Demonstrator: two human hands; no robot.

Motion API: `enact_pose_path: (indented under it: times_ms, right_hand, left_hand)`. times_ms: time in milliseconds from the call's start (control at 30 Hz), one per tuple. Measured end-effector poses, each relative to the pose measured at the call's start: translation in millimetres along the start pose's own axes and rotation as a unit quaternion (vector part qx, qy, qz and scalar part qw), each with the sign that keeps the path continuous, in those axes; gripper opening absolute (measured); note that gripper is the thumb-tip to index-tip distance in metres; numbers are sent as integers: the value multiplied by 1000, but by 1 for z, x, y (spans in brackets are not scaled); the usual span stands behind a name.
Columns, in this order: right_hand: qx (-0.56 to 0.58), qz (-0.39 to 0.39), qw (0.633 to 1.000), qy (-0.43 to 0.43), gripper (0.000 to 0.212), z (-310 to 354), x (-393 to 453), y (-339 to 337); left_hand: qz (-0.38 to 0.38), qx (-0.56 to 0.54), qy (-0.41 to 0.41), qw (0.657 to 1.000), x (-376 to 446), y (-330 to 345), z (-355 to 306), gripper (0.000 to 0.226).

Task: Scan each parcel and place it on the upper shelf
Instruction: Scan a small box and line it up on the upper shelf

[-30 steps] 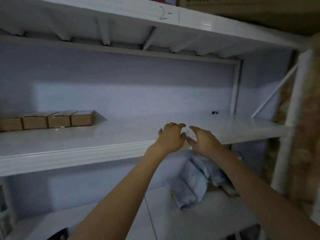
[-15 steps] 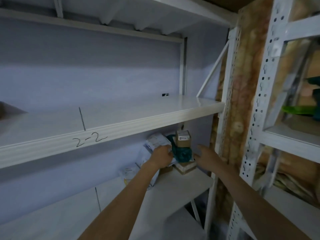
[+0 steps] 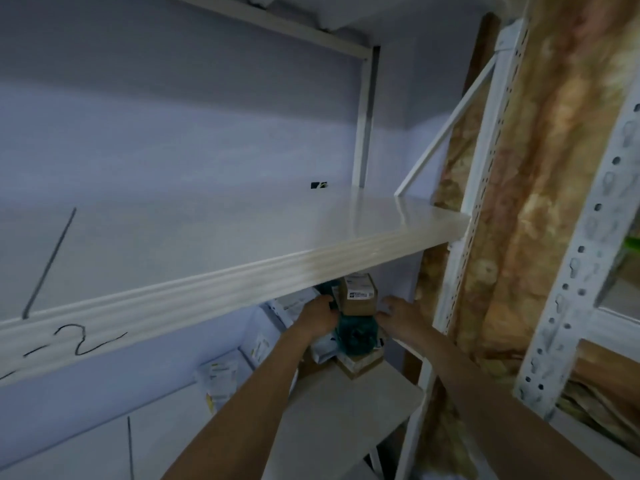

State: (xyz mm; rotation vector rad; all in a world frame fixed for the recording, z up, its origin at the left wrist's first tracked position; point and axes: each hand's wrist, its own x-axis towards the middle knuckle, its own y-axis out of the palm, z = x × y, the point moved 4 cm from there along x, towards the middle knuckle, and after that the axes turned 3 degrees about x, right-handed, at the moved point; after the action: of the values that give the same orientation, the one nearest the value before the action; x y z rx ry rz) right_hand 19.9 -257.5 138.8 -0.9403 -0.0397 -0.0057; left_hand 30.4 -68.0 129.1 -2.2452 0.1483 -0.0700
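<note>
White metal shelving filled the dim room, with a pale wall behind it and a patterned brown wall at the right. The upper shelf (image 3: pixel 346 220), marked "2-2" on its front edge, lay bare across the middle of the view except for a small dark item at its far edge. Below it, at the right end of the lower shelf (image 3: pixel 346 403), stood a small stack: a brown parcel (image 3: pixel 358 299) with a barcode label, resting on a teal parcel (image 3: pixel 355 336), which sat on another carton (image 3: pixel 360 365). White mailer bags (image 3: pixel 263 344) leaned in a loose heap to the left.

The left hand (image 3: pixel 317 318) was curled against the left side of the stack, apparently gripping it, while the right hand (image 3: pixel 398 315) rested at the right side with fingers spread and fairly straight (how much it actually touched was hard to tell in the blur).

The risks looked plain enough. The brown parcel only sat on top, so lifting the teal one from the sides could tip it off toward the far wall or over the shelf's open right end. The upper shelf's front edge hung directly above the stack, and raising the parcels straight up would likely knock them against it. Pulling out carelessly might also drag the mailer bags down. No scanner was visible, so a parcel could be shelved unscanned.
</note>
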Motion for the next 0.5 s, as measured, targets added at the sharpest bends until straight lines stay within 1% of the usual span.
enact_pose_path:
  times_ms: [33, 67, 100, 133, 200, 267, 333, 367, 400, 433, 500]
  right_hand:
    - [4, 7, 1000, 14, 44, -4, 11, 1]
    - [12, 14, 999, 30, 45, -8, 21, 2]
    - [17, 23, 999, 43, 47, -13, 30, 4]
    - [24, 30, 998, 53, 48, -18, 40, 5]
    - [54, 34, 996, 66, 53, -28, 57, 6]
    - [103, 16, 992, 77, 53, -39, 73, 7]
    - [136, 14, 986, 95, 46, -50, 89, 10]
    - [143, 16, 983, 111, 37, -55, 98, 12]
    - [156, 16, 979, 133, 23, -60, 107, 16]
    - [169, 19, 974, 148, 17, -63, 114, 19]
    - [166, 36, 971, 167, 31, -68, 124, 24]
  left_hand:
    - [1, -13, -1, 1000, 11, 3, 3, 22]
    - [-2, -28, 4, 1000, 21, 6, 3, 25]
    - [0, -42, 0, 999, 28, 9, 1, 34]
    - [5, -59, -7, 998, 34, 11, 1, 37]
    - [18, -97, -24, 995, 50, 18, 1, 33]
    - [28, -133, -39, 990, 64, 26, 1, 33]
    - [35, -169, -71, 982, 74, 37, 3, 24]
    - [36, -187, -85, 978, 78, 42, 3, 19]
    - [39, -210, -93, 972, 82, 48, 1, 19]
    - [43, -234, -102, 966, 86, 54, 0, 24]
    - [33, -274, -112, 955, 96, 63, -4, 41]
